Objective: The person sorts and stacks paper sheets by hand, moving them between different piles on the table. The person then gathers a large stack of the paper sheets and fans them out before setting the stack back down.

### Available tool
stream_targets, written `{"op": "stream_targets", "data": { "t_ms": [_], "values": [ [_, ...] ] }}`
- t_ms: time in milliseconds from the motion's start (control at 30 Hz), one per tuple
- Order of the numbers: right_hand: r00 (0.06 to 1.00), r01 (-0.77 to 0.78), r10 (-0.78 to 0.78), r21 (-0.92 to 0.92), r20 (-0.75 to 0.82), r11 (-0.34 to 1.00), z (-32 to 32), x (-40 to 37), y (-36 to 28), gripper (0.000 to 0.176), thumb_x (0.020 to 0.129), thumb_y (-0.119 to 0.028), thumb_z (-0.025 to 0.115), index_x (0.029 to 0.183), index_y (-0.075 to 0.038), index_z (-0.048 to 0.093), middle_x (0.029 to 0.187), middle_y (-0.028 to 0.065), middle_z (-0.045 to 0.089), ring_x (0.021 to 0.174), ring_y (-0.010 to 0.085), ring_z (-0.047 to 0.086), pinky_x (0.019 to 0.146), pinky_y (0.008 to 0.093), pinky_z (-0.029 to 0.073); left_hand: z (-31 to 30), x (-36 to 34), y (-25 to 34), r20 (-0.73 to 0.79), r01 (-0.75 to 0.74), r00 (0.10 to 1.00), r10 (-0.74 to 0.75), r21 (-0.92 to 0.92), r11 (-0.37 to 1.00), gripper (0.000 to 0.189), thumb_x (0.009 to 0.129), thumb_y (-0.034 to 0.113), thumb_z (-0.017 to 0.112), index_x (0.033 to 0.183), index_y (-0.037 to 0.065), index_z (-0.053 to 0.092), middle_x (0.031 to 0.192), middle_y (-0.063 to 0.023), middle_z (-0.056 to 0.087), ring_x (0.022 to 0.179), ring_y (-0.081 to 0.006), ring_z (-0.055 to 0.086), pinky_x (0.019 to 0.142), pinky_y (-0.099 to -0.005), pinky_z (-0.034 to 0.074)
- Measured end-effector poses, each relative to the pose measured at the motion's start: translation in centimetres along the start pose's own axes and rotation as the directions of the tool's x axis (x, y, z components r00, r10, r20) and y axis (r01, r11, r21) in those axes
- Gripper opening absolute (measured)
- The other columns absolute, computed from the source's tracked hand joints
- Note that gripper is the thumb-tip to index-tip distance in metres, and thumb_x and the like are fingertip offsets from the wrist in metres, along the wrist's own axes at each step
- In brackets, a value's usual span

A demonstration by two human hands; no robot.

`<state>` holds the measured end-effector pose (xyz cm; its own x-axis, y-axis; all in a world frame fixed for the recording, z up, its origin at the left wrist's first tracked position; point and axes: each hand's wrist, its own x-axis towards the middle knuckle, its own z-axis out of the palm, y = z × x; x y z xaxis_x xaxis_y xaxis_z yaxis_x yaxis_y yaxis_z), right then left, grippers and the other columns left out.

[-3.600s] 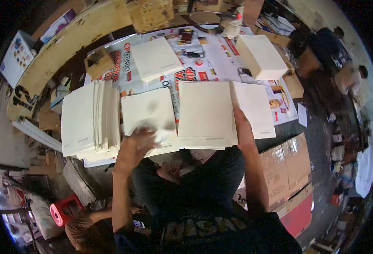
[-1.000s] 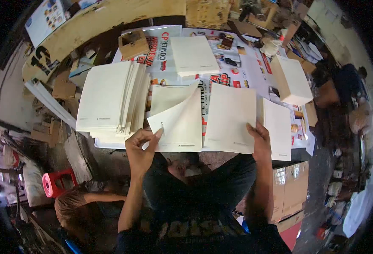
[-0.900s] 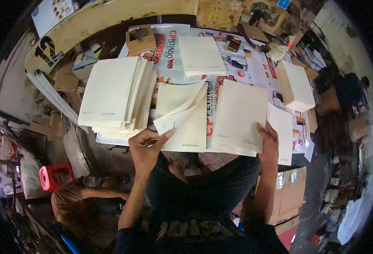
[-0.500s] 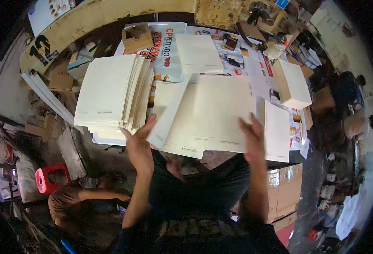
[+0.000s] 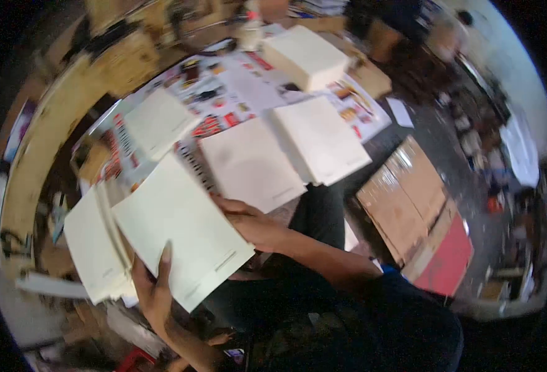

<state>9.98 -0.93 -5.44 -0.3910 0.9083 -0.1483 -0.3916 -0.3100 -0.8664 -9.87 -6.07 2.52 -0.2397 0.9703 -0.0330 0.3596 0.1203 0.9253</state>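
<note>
Cream sheets are held up between my two hands, tilted, with small print along the near edge. My left hand grips their left side, its thumb lying on top. Around their right edge is my right hand, its fingers partly hidden behind the sheets. A thick stack of cream sheets stands just left of the held ones. To the right, a flat cream pile and another pile lie side by side on the printed table cover.
Farther back are a small cream pile and a tall cream block. A cardboard box sits on the floor at the right. Part of another person's arm shows at the bottom, beside a red stool.
The view has swung to the right. Both hands, open and apart before, have closed on cream sheets and lifted them beside the left stack.
</note>
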Motion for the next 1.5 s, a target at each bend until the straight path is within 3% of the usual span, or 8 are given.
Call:
{"op": "stream_targets", "data": {
  "t_ms": [400,667,833,933,1067,1333,1400,1500],
  "values": [
    [0.899,0.221,-0.210,-0.015,-0.383,0.975,-11.7,-9.5,-6.3,0.053,0.091,-0.025,0.065,0.130,0.006,0.048,0.117,0.0089,0.063,0.103,0.0166,0.058,0.092,0.0306,0.046,16.0,3.7,3.7,0.215,-0.139,0.943,0.255,-0.442,0.886,0.035,0.092,0.014,0.061,0.122,-0.004,0.054,0.111,-0.0106,0.061,0.102,-0.0154,0.056,0.090,-0.0305,0.046],
    [0.405,0.245,-0.580,-0.527,-0.706,0.813,-22.0,-20.4,-15.3,0.038,0.091,-0.026,0.065,0.121,-0.004,0.059,0.100,0.0058,0.067,0.084,0.0117,0.061,0.075,0.0278,0.050,33.9,2.6,6.2,0.548,-0.869,0.449,0.705,0.086,0.487,0.030,0.076,0.013,0.074,0.100,0.003,0.061,0.102,-0.0143,0.060,0.098,-0.0295,0.059,0.080,-0.0419,0.050],
    [0.284,0.232,-0.639,-0.596,-0.715,0.769,-27.2,-23.4,-15.5,0.034,0.091,-0.021,0.065,0.116,0.001,0.060,0.093,0.0070,0.067,0.078,0.0114,0.062,0.067,0.0264,0.050,36.4,2.6,6.3,0.685,-0.801,0.552,0.474,0.279,0.530,0.035,0.068,0.022,0.083,0.090,0.004,0.063,0.098,-0.0145,0.060,0.098,-0.0323,0.058,0.081,-0.0462,0.049],
    [0.393,0.203,-0.593,-0.563,-0.702,0.801,-29.1,-23.1,-16.0,0.033,0.090,-0.020,0.064,0.115,0.002,0.061,0.093,0.0064,0.066,0.076,0.0121,0.062,0.066,0.0270,0.050,35.5,4.7,4.5,0.662,-0.818,0.477,0.578,0.093,0.568,0.027,0.073,0.020,0.080,0.082,0.000,0.065,0.087,-0.0137,0.064,0.092,-0.0287,0.064,0.079,-0.0416,0.052],
    [0.557,0.067,-0.456,-0.509,-0.694,0.858,-32.4,-19.1,-15.3,0.036,0.089,-0.022,0.065,0.118,-0.001,0.062,0.096,0.0071,0.067,0.087,0.0152,0.061,0.080,0.0296,0.048,31.4,4.3,4.6,0.485,-0.239,0.801,0.351,-0.279,0.930,0.019,0.085,0.018,0.071,0.087,0.000,0.066,0.082,-0.0091,0.068,0.078,-0.0171,0.064,0.073,-0.0310,0.052],
    [0.811,0.098,-0.224,-0.252,-0.540,0.963,-34.2,-8.9,-10.6,0.041,0.091,-0.021,0.062,0.124,0.003,0.056,0.111,0.0075,0.066,0.095,0.0147,0.063,0.081,0.0250,0.051,20.3,3.9,1.6,0.588,-0.644,0.725,0.360,0.392,0.657,0.050,0.065,0.025,0.086,0.097,0.005,0.053,0.099,-0.0128,0.053,0.100,-0.0347,0.051,0.087,-0.0452,0.043],
    [0.852,0.119,-0.413,-0.651,-0.320,0.750,-34.5,-8.0,-10.6,0.042,0.092,-0.023,0.062,0.123,0.005,0.056,0.115,0.0111,0.064,0.097,0.0163,0.064,0.084,0.0265,0.051,19.4,4.7,0.2,0.549,-0.651,0.719,0.426,0.316,0.690,0.045,0.064,0.021,0.086,0.093,0.003,0.056,0.093,-0.0131,0.056,0.093,-0.0310,0.056,0.082,-0.0414,0.046],
    [0.806,-0.127,0.034,-0.116,-0.590,0.985,-29.1,-8.1,-13.4,0.043,0.091,-0.021,0.063,0.127,0.002,0.054,0.115,0.0092,0.064,0.098,0.0166,0.064,0.087,0.0297,0.051,18.9,6.1,-2.0,0.489,-0.510,0.729,0.479,-0.080,0.857,0.018,0.080,0.008,0.074,0.083,-0.002,0.059,0.076,-0.0117,0.059,0.068,-0.0203,0.061,0.063,-0.0301,0.048]
  ]
}}
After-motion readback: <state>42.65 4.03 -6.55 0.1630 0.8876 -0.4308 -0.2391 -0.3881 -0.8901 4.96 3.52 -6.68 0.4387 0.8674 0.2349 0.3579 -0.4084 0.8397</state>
